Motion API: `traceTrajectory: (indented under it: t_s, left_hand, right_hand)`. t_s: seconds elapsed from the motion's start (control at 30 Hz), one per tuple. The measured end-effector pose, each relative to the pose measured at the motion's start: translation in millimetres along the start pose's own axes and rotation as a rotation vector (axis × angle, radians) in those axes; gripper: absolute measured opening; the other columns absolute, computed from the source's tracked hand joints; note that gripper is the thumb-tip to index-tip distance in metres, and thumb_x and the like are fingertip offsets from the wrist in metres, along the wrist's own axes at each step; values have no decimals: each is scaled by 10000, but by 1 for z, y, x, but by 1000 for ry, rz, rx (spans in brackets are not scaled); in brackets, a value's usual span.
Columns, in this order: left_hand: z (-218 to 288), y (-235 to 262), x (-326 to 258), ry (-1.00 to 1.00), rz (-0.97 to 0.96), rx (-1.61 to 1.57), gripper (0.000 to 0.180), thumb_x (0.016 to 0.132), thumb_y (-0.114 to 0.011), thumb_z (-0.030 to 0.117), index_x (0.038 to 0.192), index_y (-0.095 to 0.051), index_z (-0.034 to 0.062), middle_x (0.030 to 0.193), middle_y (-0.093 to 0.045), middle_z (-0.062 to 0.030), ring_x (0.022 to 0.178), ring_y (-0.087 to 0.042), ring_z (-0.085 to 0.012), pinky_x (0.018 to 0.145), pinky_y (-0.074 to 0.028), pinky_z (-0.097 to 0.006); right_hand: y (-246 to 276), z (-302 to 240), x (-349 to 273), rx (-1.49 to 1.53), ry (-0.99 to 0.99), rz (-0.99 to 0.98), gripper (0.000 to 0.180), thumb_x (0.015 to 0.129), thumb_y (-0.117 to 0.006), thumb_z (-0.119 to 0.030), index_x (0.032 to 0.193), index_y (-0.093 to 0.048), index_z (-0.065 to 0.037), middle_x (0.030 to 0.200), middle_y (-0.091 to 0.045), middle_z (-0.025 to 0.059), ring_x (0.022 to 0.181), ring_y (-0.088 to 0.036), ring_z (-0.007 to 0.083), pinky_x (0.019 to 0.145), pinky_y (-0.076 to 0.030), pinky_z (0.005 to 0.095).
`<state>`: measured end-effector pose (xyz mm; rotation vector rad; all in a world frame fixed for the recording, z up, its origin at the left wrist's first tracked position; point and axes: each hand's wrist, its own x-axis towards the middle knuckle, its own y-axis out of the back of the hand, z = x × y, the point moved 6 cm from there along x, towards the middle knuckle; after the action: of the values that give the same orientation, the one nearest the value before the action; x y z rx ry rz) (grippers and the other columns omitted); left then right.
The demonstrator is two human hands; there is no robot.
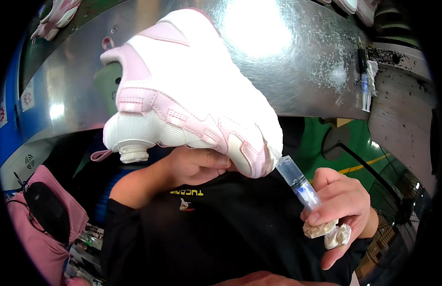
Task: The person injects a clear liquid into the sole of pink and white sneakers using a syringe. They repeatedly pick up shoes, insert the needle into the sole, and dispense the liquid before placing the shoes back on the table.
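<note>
Syringe [302,188] Held to a Pink-and-White Shoe [197,71]

The left hand [197,164] grips the shoe over the near edge of the surface [306,90], thumb against its side, other fingers hidden from me. The right hand [347,200] has its fingers wrapped round the syringe, the tip right at the shoe's end. The step looks like fine syringe work there; the next move seems to call for a steady tip. What's in the clear barrel I can't tell; the shoe's opening holds a green form [107,86].
</note>
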<state>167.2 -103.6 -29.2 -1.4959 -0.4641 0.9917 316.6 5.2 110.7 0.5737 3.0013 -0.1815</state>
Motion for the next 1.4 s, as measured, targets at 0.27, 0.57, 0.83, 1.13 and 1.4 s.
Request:
traceTrajectory:
  t_s: [0.27,0.57,0.83,1.13,1.4]
  left_hand:
    - [6,-18,26,-75,-104,23,373,881,-536,32,1249,-485,-2,1229,-545,-140,1162,-515,-277,1016,-395,-416]
    - [8,-20,46,-114,-176,93,394,915,-501,59,1302,-442,19,1279,-512,-147,1190,-499,-284,1011,-406,-432]
    - [11,-29,57,-132,-142,52,321,919,-523,63,1240,-517,45,1207,-573,-96,1130,-538,-213,980,-438,-358]
    - [17,-34,65,-172,-191,43,303,944,-462,61,1240,-515,23,1235,-559,-138,1174,-521,-259,1007,-429,-407]
    - [34,-55,75,-218,-207,29,274,892,-610,157,1147,-592,56,1120,-626,-71,1036,-595,-153,871,-507,-273]
  right_hand:
    - [0,-17,-13,-160,-23,12,669,533,-861,-504,1006,-667,-73,826,-685,55,598,-409,114,555,-269,259]
    - [-4,-30,-13,-322,-30,45,575,622,-841,-394,1015,-650,-20,862,-685,33,563,-439,119,529,-258,276]
    - [-11,-33,-17,-462,10,89,545,637,-836,-381,999,-644,-21,818,-670,32,532,-412,125,518,-255,276]
    - [-11,-27,-29,-550,123,187,549,634,-829,-412,991,-654,-33,792,-657,26,524,-381,132,519,-264,270]
    - [-25,-10,-23,-803,343,266,476,649,-816,-373,956,-652,-49,800,-660,7,536,-422,109,521,-288,252]
